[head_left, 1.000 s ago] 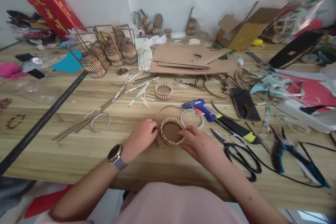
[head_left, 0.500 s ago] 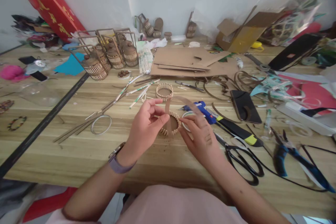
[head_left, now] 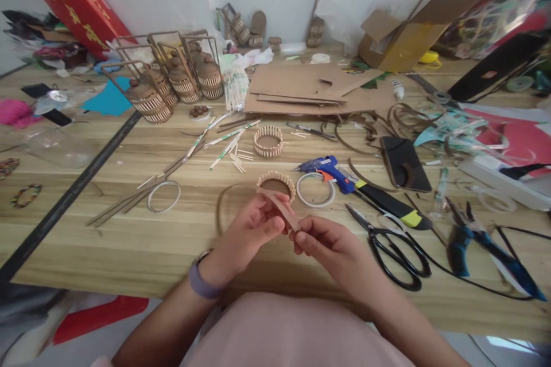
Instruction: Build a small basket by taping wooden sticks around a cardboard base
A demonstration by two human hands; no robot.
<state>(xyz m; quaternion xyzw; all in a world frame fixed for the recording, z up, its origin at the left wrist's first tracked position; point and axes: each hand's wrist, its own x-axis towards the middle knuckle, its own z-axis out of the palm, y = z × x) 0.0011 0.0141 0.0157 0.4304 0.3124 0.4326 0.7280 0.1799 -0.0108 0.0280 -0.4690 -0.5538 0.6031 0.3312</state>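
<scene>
A flat brown strip (head_left: 280,209) runs slantwise between my two hands. My right hand (head_left: 329,241) pinches its near end between thumb and fingers. My left hand (head_left: 247,235) has its fingers curled against the strip, the thumb lying alongside; a curved brown length (head_left: 219,206) shows left of this hand. Just beyond the fingers stands a round brown base ringed with short pale sticks (head_left: 275,179), its front partly covered by the strip and my left hand. A second ring of sticks on a round base (head_left: 268,142) stands farther back.
Right of my hands lie a roll of white tape (head_left: 315,190), a blue glue gun (head_left: 322,166), black scissors (head_left: 394,252), pliers (head_left: 467,241) and a phone (head_left: 404,163). Cardboard sheets (head_left: 297,89) lie behind. Small lidded baskets with tall handles (head_left: 185,83) stand back left.
Both hands have come nearer to my body, away from the near stick ring. The strip, earlier looped upright over that ring, now lies slanted between my fingers. The view has shifted slightly.
</scene>
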